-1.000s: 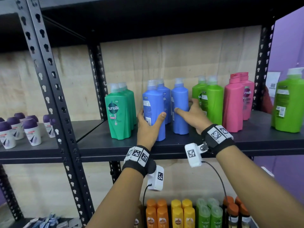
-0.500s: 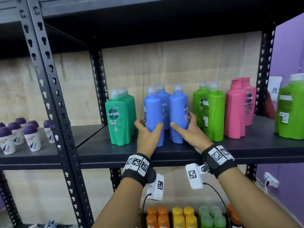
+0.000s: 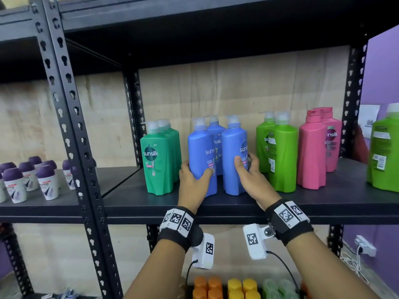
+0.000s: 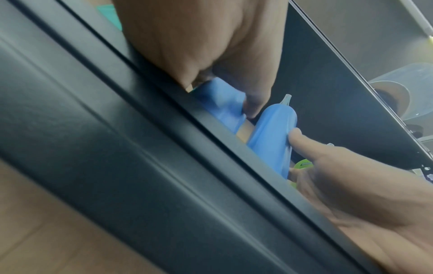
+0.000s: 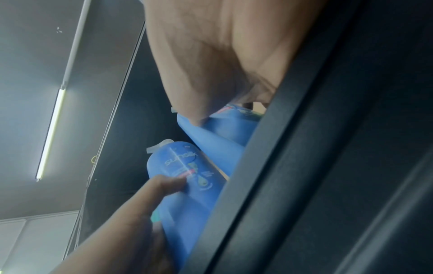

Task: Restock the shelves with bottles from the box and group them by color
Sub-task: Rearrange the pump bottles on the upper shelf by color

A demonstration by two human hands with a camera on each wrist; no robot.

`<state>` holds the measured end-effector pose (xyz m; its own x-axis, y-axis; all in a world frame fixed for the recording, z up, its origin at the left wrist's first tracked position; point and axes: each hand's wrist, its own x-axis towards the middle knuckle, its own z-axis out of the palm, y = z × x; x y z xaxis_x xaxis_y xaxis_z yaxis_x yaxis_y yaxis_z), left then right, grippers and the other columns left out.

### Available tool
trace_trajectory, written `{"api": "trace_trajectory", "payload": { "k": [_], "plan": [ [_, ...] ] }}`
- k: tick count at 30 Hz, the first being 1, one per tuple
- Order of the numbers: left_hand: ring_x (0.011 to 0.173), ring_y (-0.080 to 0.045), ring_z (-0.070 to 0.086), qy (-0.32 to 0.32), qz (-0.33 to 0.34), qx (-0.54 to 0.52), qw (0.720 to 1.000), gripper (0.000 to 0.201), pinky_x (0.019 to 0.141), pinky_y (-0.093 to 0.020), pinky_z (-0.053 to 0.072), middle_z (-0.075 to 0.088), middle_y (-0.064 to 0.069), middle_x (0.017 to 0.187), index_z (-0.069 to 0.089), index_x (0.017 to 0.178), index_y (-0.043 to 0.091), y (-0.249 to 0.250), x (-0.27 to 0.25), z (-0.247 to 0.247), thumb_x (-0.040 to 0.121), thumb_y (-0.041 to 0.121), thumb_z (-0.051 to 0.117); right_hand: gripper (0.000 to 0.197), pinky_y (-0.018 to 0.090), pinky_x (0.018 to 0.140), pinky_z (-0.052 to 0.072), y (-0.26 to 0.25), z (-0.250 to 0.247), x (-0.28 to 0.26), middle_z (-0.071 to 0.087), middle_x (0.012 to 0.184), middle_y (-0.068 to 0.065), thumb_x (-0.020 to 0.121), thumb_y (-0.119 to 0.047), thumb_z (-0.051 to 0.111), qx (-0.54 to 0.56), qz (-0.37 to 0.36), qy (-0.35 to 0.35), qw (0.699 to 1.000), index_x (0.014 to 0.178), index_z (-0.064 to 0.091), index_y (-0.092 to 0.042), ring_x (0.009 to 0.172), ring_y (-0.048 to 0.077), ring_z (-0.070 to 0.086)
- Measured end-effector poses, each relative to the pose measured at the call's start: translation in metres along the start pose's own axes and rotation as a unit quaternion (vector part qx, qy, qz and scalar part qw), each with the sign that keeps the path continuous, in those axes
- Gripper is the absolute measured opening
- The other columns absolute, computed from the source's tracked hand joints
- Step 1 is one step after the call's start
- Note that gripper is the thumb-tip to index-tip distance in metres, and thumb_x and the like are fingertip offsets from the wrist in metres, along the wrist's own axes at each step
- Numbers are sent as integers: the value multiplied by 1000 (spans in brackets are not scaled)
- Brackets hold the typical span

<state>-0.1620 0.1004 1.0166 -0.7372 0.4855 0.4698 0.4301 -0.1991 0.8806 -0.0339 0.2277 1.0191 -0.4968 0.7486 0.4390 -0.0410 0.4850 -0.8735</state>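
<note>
Black slotted-steel shelving stands against a plywood back wall; the working shelf [image 3: 323,203] carries bottles sorted by colour from left to right: dark green bottles [image 3: 160,160], blue, light green bottles [image 3: 278,156], pink bottles [image 3: 317,152].

Step in hand: squaring up the blue group. My left hand [image 3: 193,180] grips the front-left blue bottle [image 3: 201,156] low on its body, thumb across the front, fingers wrapped round the far side. My right hand [image 3: 251,178] grips the front-right blue bottle [image 3: 234,158] the same way, thumb on the label, fingers curled behind. A third blue bottle [image 3: 216,139] stands upright behind the gap between them. All three are upright on the shelf; the two front ones stand just beside each other.

Judgement: the blue group is placed and only needs alignment. Next move: set both front bottles label-forward and level with the neighbouring fronts, then let go of both together without tipping them. The box is not in view, so I cannot tell how much stock remains.
</note>
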Motion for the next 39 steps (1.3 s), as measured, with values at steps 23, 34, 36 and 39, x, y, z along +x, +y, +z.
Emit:
{"api": "trace_trajectory", "payload": {
  "k": [23, 34, 36, 39],
  "plan": [
    [110, -7, 70, -47, -62, -128, 989, 51, 102, -37, 54, 68, 8, 129, 46, 141, 28, 6, 2, -8, 98, 48, 64, 88, 18, 75, 48, -2, -2, -11, 63, 121, -17, 60, -71, 86, -34, -25, 25, 999, 121, 39, -29, 102, -4, 63],
    [121, -11, 64, -45, -33, -110, 992, 75, 109, -44, 49, 62, 8, 135, 50, 137, 30, 5, -1, -5, 75, 69, 68, 76, 35, 103, 47, -4, -1, -11, 53, 135, -6, 80, -69, 70, -39, -49, 52, 997, 135, 41, -25, 124, 12, 56],
    [119, -8, 64, -43, -22, -86, 995, 77, 108, -42, 49, 62, 10, 134, 47, 136, 31, 3, -2, -4, 74, 68, 73, 71, 41, 112, 43, -9, -3, -10, 50, 142, -5, 89, -63, 65, -18, -69, 69, 995, 142, 37, -26, 132, 12, 51],
    [114, -6, 66, -37, -16, -39, 998, 81, 106, -41, 51, 64, 15, 129, 38, 140, 31, -2, -1, -5, 77, 60, 80, 66, 42, 114, 41, -28, -11, 0, 47, 146, -3, 96, -56, 60, -27, -113, 79, 990, 147, 34, -23, 134, 14, 49]
  ]
}}
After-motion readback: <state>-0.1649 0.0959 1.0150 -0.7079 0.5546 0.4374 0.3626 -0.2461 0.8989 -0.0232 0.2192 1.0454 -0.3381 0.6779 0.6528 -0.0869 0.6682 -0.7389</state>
